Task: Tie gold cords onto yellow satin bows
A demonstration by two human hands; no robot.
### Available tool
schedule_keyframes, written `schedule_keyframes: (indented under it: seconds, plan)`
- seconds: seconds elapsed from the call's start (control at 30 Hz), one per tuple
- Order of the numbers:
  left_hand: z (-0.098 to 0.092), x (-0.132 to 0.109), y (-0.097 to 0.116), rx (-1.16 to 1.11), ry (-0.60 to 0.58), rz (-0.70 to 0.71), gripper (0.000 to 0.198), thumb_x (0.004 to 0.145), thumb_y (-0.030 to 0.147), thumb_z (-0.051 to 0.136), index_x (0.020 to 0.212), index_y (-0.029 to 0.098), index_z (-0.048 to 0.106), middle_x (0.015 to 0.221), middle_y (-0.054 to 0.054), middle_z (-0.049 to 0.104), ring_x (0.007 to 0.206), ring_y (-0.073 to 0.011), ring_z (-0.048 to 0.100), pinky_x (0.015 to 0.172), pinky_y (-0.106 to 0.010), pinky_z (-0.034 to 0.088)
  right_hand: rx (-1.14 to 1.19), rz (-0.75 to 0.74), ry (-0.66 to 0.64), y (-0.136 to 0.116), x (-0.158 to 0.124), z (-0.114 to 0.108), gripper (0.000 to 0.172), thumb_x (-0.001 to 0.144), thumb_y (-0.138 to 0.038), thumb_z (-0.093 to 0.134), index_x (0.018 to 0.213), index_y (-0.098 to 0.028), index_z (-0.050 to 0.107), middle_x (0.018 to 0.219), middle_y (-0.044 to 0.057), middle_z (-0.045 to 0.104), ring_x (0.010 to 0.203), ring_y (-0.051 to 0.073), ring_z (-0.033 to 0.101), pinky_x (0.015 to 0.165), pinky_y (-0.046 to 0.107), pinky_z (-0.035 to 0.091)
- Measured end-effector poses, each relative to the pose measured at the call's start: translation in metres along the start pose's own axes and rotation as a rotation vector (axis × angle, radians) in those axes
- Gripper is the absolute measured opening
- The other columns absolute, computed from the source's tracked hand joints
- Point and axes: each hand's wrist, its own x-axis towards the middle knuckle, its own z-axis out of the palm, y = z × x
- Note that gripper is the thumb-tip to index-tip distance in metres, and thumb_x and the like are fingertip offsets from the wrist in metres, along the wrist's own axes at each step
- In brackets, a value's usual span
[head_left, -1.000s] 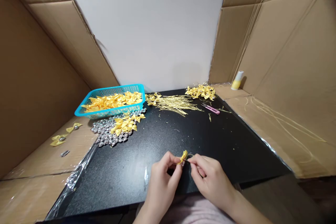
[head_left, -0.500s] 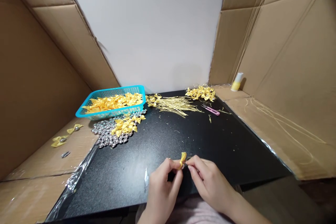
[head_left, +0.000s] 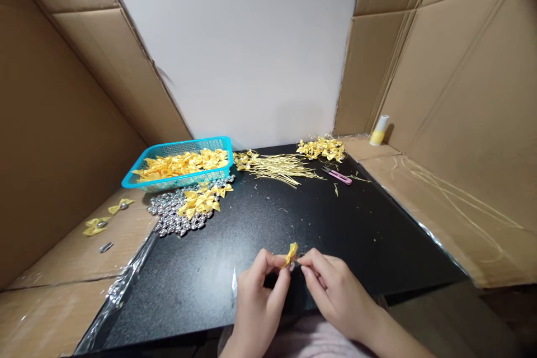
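Near the front edge of the black table, my left hand pinches a yellow ribbon bow between thumb and fingertips. A small shiny silver bead shows just under the bow. Close on the right, my right hand has its thumb and forefinger pressed together on a thin cord beside the bow; most of that cord is hidden by the fingers.
A blue basket full of yellow bows stands back left, with silver beads and loose bows before it. Cut yellow cords, finished-looking bows, pink snips and a thread spool lie farther back.
The bow has tilted slightly in my left fingers, and the silver bead shows more clearly. My left fingertips have shifted a little; my right hand is almost unmoved.
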Motion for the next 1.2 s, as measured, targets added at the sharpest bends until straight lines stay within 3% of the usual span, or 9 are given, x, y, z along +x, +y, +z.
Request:
schedule_keyframes:
  seconds: [0.27, 0.63, 1.2]
  plan:
    - [-0.0007, -0.0004, 0.0, 0.034, 0.015, 0.023, 0.006, 0.083, 0.017, 0.058, 0.078, 0.02, 0.059, 0.084, -0.004, 0.076, 0.076, -0.0193, 0.072, 0.069, -0.026, 0.055, -0.009, -0.031, 0.035, -0.0012, 0.0013, -0.0005, 0.018, 0.091, -0.007, 0.04, 0.089, -0.019, 0.053, 0.069, 0.0, 0.058, 0.056, 0.012, 0.053, 0.055, 0.021, 0.04]
    - [-0.0007, -0.002, -0.0014, 0.158, 0.019, 0.199, 0.011, 0.082, 0.011, 0.057, 0.081, 0.022, 0.06, 0.083, -0.002, 0.075, 0.076, -0.0172, 0.072, 0.069, -0.022, 0.054, -0.012, -0.038, 0.038, -0.0014, 0.0018, -0.0008, 0.017, 0.091, -0.007, 0.04, 0.088, -0.019, 0.052, 0.069, -0.001, 0.057, 0.056, 0.011, 0.053, 0.055, 0.021, 0.039]
    - [0.0008, -0.0018, -0.0015, 0.142, 0.036, 0.387, 0.019, 0.083, 0.003, 0.055, 0.087, 0.021, 0.056, 0.081, -0.001, 0.07, 0.076, -0.0136, 0.069, 0.07, -0.02, 0.055, 0.028, 0.031, -0.057, 0.0021, 0.0009, -0.0009, 0.015, 0.095, -0.012, 0.034, 0.09, -0.022, 0.044, 0.077, 0.001, 0.061, 0.069, 0.015, 0.06, 0.063, 0.025, 0.042]
